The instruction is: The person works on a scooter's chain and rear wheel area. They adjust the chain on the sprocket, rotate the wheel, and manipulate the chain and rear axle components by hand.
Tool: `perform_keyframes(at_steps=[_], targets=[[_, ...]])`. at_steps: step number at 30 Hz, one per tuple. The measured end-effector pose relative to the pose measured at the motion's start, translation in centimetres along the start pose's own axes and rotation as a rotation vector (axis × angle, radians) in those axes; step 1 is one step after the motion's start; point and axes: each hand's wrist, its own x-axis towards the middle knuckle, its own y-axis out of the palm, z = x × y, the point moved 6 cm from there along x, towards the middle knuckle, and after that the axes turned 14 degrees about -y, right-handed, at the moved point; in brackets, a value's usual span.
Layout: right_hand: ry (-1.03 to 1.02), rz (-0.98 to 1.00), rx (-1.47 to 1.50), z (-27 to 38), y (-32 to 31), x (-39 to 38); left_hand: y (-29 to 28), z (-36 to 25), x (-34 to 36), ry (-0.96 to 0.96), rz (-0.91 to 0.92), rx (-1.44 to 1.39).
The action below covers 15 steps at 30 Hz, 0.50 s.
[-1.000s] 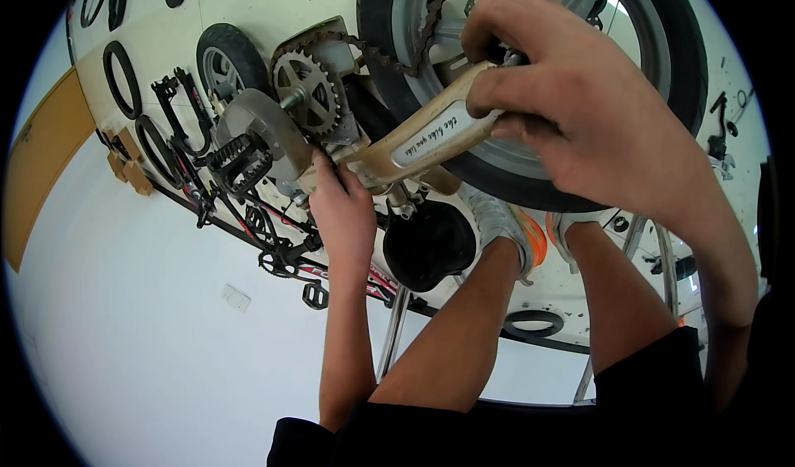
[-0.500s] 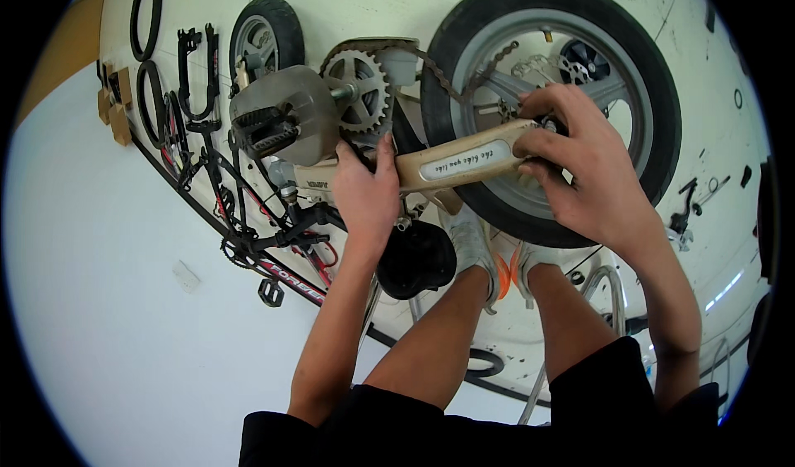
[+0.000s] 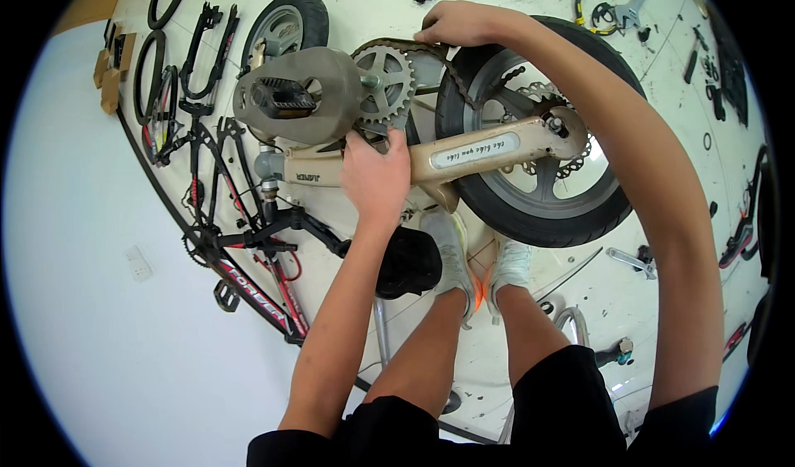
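My left hand [image 3: 377, 169] grips the beige bicycle frame [image 3: 460, 161] below the toothed chainring [image 3: 385, 82], beside the grey plastic housing [image 3: 323, 123] carrying a black pedal [image 3: 281, 94]. At the top, my right hand [image 3: 455, 24] has its fingers closed on the rusty chain [image 3: 453, 75], which runs over the chainring and hangs beside the rear wheel [image 3: 538, 223]. That wheel has grey spokes and a disc rotor [image 3: 571, 161]; my right forearm crosses in front of it. The black saddle [image 3: 410, 260] lies under the frame, near my left forearm.
Several bike frames and forks [image 3: 199, 61] lie at the left, with a small wheel [image 3: 286, 16], loose tyres [image 3: 149, 78] and cardboard [image 3: 116, 69]. A wrench [image 3: 633, 3], pliers [image 3: 592, 28] and small parts are scattered at the right. My shoes [image 3: 509, 272] are below the wheel.
My right hand has left the rear axle end of the frame and moved up and left onto the chain. My left hand stays on the frame. The view has shifted.
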Motion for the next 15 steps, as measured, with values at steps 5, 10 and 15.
perform_keyframes(at_steps=[5,10,15], targets=[[-0.151,-0.108,0.247,0.6,0.8,0.6,0.0,-0.7,-0.1,0.028,-0.039,-0.009],[-0.126,-0.091,0.324,0.6,1.3,1.1,0.4,-0.3,-0.5,0.071,-0.08,0.031],[-0.048,-0.105,0.465,-0.5,1.5,1.3,0.6,-0.3,-0.6,0.049,-0.044,-0.012]])
